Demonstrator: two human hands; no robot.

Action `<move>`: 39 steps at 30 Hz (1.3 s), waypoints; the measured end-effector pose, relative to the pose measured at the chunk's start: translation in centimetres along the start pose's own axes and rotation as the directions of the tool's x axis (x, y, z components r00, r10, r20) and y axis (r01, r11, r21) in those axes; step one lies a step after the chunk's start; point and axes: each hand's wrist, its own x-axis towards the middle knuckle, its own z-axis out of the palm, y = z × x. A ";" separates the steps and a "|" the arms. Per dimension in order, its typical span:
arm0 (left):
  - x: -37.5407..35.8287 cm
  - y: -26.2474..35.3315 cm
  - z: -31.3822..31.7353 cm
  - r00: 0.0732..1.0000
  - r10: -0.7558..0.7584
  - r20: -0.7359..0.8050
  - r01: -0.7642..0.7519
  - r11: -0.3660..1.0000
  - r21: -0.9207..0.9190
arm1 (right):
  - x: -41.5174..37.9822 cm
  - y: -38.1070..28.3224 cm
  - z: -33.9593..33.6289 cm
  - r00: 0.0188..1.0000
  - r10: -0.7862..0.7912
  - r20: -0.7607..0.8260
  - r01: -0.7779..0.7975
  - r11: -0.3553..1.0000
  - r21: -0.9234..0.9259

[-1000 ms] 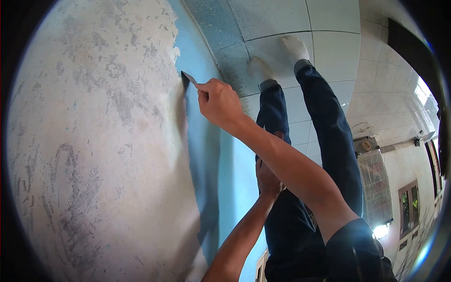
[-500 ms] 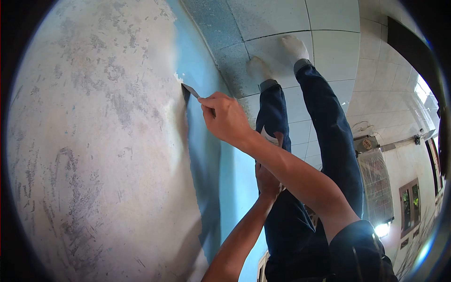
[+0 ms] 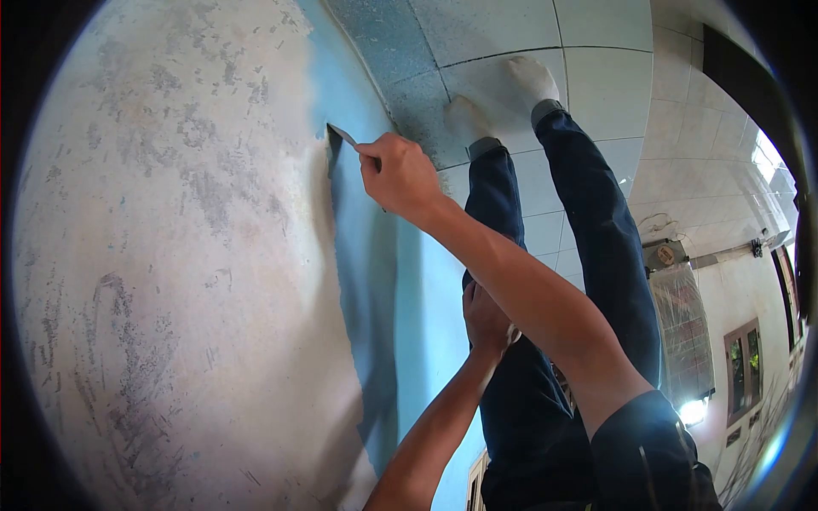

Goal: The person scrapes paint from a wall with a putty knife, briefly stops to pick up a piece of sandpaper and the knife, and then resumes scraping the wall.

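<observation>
My right hand (image 3: 400, 175) is closed round a putty knife (image 3: 343, 135), its handle mostly hidden in my fist. The thin metal blade meets the wall where a whitish, grey-smudged area (image 3: 213, 281) borders the blue paint (image 3: 375, 341). A dark shadow lies beside the blade. My left hand (image 3: 488, 319) is lower down, near my leg and partly hidden behind my right forearm. Its fingers look curled, and a small pale bit shows by the wrist side; what it holds is hidden.
My legs in dark jeans (image 3: 588, 213) stretch over the light tiled floor (image 3: 605, 94), with my feet near the wall's base. Farther right are a plastic-covered object (image 3: 682, 332), a bright lamp (image 3: 693, 412) and a window (image 3: 743, 370).
My right hand and the putty knife have moved up along the paint border. A white thing by my left hand, visible before, is now mostly hidden behind my right forearm.
</observation>
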 end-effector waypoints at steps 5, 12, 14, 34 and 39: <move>0.0 -0.3 0.1 0.990 -0.020 -0.141 -0.019 0.963 -0.269 | -2.4 -0.8 -0.5 0.997 -0.070 0.023 0.069 0.996 0.053; 0.0 -0.2 -0.4 0.997 0.076 0.024 -0.078 0.992 0.095 | -0.5 -0.3 -0.3 0.996 -0.092 -0.014 0.092 0.996 0.001; 0.3 0.0 -0.5 0.996 0.069 -0.057 -0.071 0.997 -0.040 | -2.5 -0.8 -0.8 0.995 -0.093 0.023 0.092 0.995 0.040; -0.1 -0.4 -0.8 0.997 0.050 -0.057 -0.051 0.998 -0.021 | -0.5 -1.2 0.2 0.991 -0.126 -0.047 0.126 0.992 -0.004; 0.1 -0.9 -0.5 0.983 0.122 -0.137 -0.128 0.991 -0.042 | -2.3 -1.7 -0.6 0.995 -0.097 -0.016 0.098 0.995 0.035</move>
